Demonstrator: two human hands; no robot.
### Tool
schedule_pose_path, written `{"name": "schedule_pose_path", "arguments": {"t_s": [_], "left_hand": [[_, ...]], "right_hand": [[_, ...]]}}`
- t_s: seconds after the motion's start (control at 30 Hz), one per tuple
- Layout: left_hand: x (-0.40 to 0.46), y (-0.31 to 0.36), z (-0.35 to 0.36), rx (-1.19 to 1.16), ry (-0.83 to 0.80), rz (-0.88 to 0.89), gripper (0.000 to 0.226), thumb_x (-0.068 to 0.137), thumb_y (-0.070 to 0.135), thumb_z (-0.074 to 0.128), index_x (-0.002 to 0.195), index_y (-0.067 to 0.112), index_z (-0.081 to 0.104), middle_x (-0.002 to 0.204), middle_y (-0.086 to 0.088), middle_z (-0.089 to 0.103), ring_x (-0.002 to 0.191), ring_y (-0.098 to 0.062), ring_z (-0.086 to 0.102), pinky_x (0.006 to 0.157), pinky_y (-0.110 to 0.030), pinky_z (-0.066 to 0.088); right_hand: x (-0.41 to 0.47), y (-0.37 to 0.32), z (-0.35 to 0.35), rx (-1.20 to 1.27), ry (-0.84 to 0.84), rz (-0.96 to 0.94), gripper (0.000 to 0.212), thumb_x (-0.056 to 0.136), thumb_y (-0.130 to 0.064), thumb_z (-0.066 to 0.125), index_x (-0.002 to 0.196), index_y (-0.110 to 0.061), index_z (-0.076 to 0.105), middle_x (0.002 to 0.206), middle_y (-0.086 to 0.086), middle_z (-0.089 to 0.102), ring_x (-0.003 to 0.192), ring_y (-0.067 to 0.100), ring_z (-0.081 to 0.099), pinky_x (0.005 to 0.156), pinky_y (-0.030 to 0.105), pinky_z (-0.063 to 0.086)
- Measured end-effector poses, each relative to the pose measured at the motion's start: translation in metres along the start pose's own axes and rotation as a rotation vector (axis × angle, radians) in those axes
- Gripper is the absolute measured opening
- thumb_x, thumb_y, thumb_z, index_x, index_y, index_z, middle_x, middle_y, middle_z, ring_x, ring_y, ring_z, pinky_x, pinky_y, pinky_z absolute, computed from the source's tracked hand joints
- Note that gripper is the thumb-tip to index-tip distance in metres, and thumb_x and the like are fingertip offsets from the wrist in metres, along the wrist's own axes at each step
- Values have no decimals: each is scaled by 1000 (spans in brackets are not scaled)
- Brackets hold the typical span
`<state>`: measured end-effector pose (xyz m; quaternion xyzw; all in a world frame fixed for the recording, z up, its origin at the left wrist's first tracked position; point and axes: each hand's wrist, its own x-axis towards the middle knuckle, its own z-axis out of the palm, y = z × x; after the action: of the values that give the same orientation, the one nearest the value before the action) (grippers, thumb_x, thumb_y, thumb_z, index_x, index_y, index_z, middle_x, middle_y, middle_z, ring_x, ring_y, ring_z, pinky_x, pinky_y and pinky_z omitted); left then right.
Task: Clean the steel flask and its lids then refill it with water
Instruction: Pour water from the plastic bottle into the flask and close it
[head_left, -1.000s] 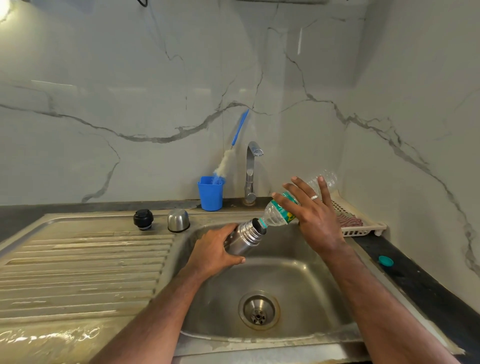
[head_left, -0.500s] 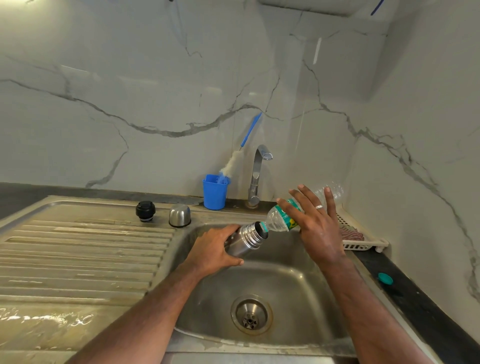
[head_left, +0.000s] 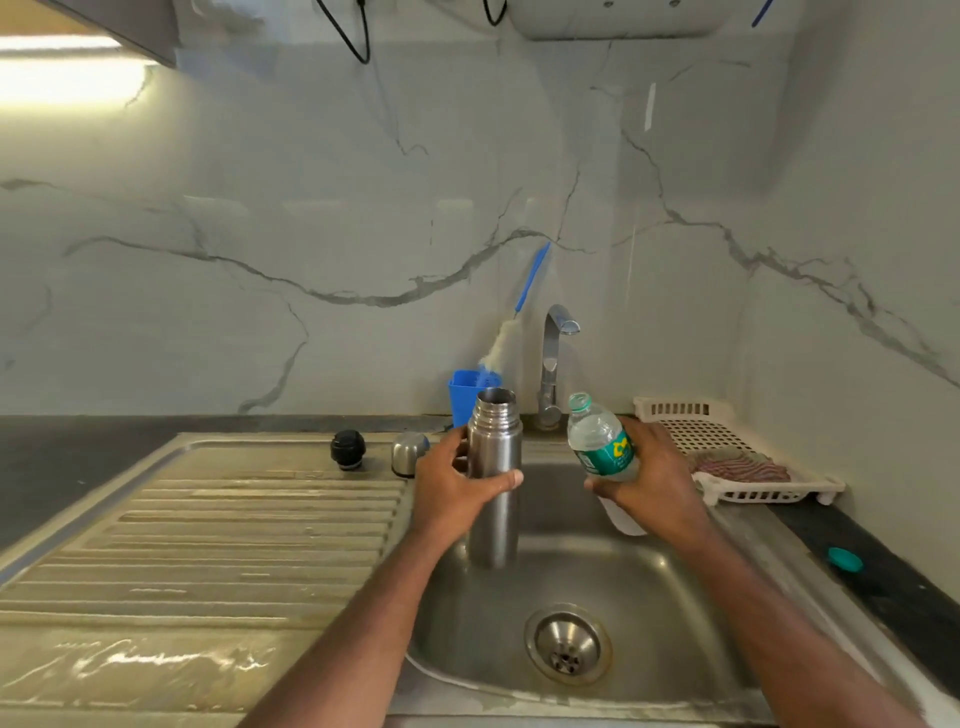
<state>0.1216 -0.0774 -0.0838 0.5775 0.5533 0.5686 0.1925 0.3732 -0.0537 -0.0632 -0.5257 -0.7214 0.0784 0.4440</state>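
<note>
The left hand (head_left: 457, 480) wraps the open steel flask (head_left: 494, 467), upright over the sink (head_left: 691, 597); the right hand (head_left: 652, 480) clasps the water bottle (head_left: 600, 441) — refilling seems finished, with both lids (head_left: 348, 449) left to refit — still on the desk, far left.

left grip (head_left: 457, 486) holds steel flask (head_left: 493, 478) upright, mouth open, over sink (head_left: 649, 582) | right grip (head_left: 649, 478) holds plastic bottle (head_left: 597, 441) uncapped, just beside flask | black lid (head_left: 347, 449), steel cap (head_left: 408, 453) at draining board's back edge | teal cap (head_left: 844, 559) on surface's right edge
</note>
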Motion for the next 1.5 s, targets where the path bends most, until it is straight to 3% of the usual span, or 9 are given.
{"name": "schedule_pose_path", "arguments": {"t_s": [0.1,0.33,0.63,0.87,1.17,1.3,1.4,1.5], "left_hand": [[6,22,-22,-28,142,4,57,60,34,97,106,29,64,100,12,71,88,-5,68,76,-29,58],[30,52,-111,71,330,42,62,66,36,94,117,19,63,102,8,69,86,-3,66,75,-31,58],[14,29,-176,205,318,-2,67,65,38,95,119,17,60,108,4,66,96,-16,65,83,-36,56],[11,9,-180,180,338,-49,70,64,35,96,122,15,62,106,6,63,98,-14,64,85,-35,55],[9,3,-182,199,319,-91,73,69,38,93,130,17,59,119,1,66,101,-14,62,90,-39,55],[3,2,-181,214,278,-102,74,69,33,93,130,20,55,118,3,65,96,-12,60,84,-32,50],[-3,3,-182,215,252,-109,89,65,36,95,139,22,47,128,0,63,106,-18,62,93,-38,53],[-9,3,-178,226,327,-127,111,60,51,95,149,24,34,148,-7,50,129,-29,54,104,-52,49]], "right_hand": [[-6,-23,16,62,34,29,76,65,-32,94,131,-22,57,117,-2,56,105,14,53,90,32,44],[-26,-83,59,130,-19,35,79,70,-40,89,136,-29,47,126,-7,53,112,17,57,92,41,52],[-48,-128,98,134,-116,18,73,75,-42,83,136,-34,44,128,-11,55,114,17,59,89,39,52],[-49,-114,92,39,-144,33,69,75,-42,84,133,-30,47,122,-10,55,108,15,59,82,31,44],[-49,-111,92,36,-165,36,76,75,-40,86,138,-28,46,129,-8,56,114,15,57,90,34,47],[-52,-109,89,43,-164,45,75,75,-40,86,138,-27,46,129,-7,56,112,15,56,90,34,47],[-53,-103,83,71,-144,52,75,74,-38,87,136,-25,47,125,-7,56,103,9,51,89,33,46],[-52,-94,74,145,-108,92,71,71,-34,89,131,-26,51,119,-8,60,105,11,57,91,35,51]]}}
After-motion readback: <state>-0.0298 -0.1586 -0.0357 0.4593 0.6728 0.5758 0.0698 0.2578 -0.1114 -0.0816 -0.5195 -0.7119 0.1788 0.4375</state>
